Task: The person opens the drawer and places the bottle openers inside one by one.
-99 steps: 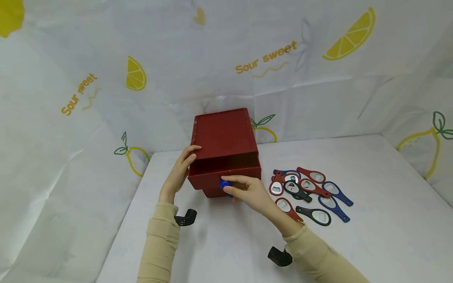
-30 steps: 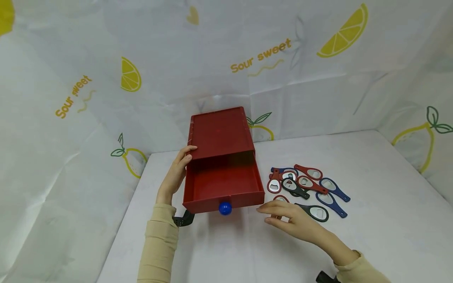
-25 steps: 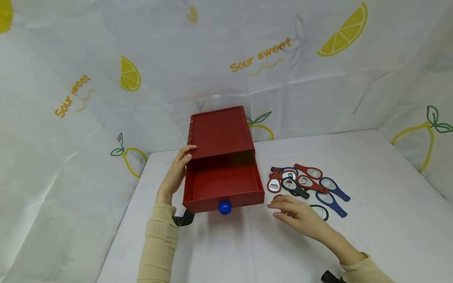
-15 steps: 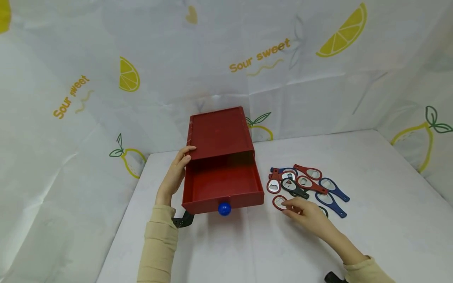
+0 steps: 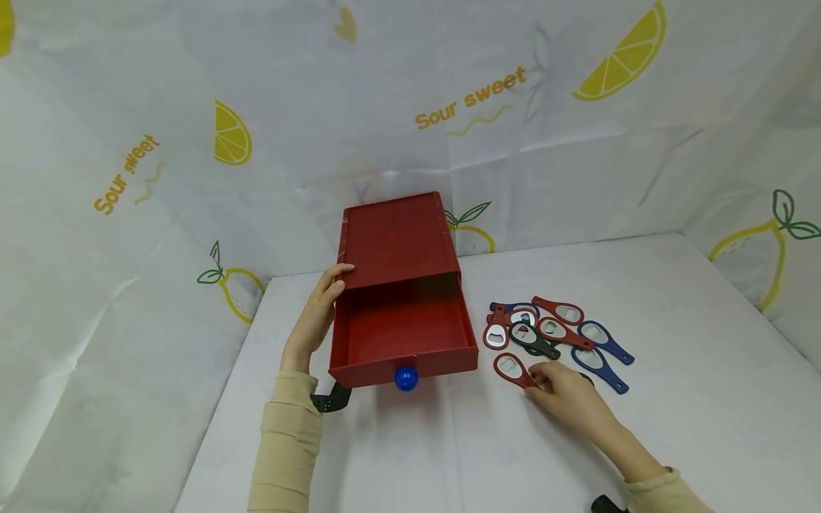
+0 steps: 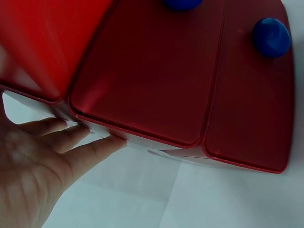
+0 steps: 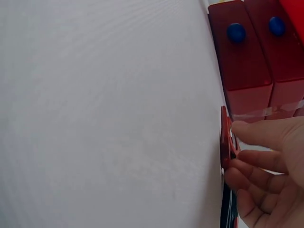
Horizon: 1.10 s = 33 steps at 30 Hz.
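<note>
A red drawer box (image 5: 400, 235) stands on the table with its top drawer (image 5: 405, 363) pulled out, a blue knob (image 5: 406, 378) on its front. My left hand (image 5: 314, 317) rests against the box's left side, fingers extended along it; in the left wrist view they touch the side wall. To the right of the box, my right hand (image 5: 564, 392) is at the handle of a red bottle opener (image 5: 509, 365) lying on the table, thumb and fingers on either side of the handle. Behind the hand, a black bottle opener (image 5: 587, 380) is mostly hidden.
Several red, blue and black bottle openers (image 5: 554, 332) lie in an overlapping pile right of the box. Lower drawers with blue knobs (image 6: 271, 37) show in the left wrist view. A white patterned cloth (image 5: 359, 121) hangs behind the white table (image 5: 705, 342).
The top drawer has come out and my right hand has let go of its knob. That hand then moved right to the red bottle opener's handle. My left hand stayed on the box.
</note>
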Available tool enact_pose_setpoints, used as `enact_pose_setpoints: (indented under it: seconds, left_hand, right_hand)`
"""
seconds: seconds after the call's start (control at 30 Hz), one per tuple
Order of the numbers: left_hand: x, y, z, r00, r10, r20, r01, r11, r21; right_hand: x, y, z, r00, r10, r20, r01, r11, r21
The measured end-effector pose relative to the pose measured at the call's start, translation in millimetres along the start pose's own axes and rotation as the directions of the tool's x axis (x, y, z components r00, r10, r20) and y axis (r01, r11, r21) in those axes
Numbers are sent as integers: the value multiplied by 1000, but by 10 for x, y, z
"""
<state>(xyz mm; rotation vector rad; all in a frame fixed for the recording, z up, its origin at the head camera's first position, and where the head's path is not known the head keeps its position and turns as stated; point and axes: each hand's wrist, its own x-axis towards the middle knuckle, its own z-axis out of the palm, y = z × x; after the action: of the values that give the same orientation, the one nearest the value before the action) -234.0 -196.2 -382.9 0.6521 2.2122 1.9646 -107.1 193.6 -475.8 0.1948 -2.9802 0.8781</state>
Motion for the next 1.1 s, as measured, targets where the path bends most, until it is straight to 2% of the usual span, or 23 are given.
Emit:
enact_pose_setpoints:
  seconds: [0.23, 0.6, 0.8, 1.1]
  left_hand:
    - [-6, 38, 12, 999, -46, -8, 45, 999, -22]
    - [-18, 83, 29, 999, -40, -3, 40, 999, -28]
    - [-59, 251, 98, 998, -55, 2, 55, 998, -26]
    - [-60, 256, 95, 998, -65, 4, 65, 998, -9]
  right_hand:
    - [8, 30, 40, 1000, 8, 13, -7, 999, -47]
    - [25, 48, 30, 999, 21, -31, -23, 999, -45]
    - [23, 46, -19, 999, 14, -47, -17, 998, -65]
    - [0, 14, -166, 995, -1, -101, -1, 1000, -25]
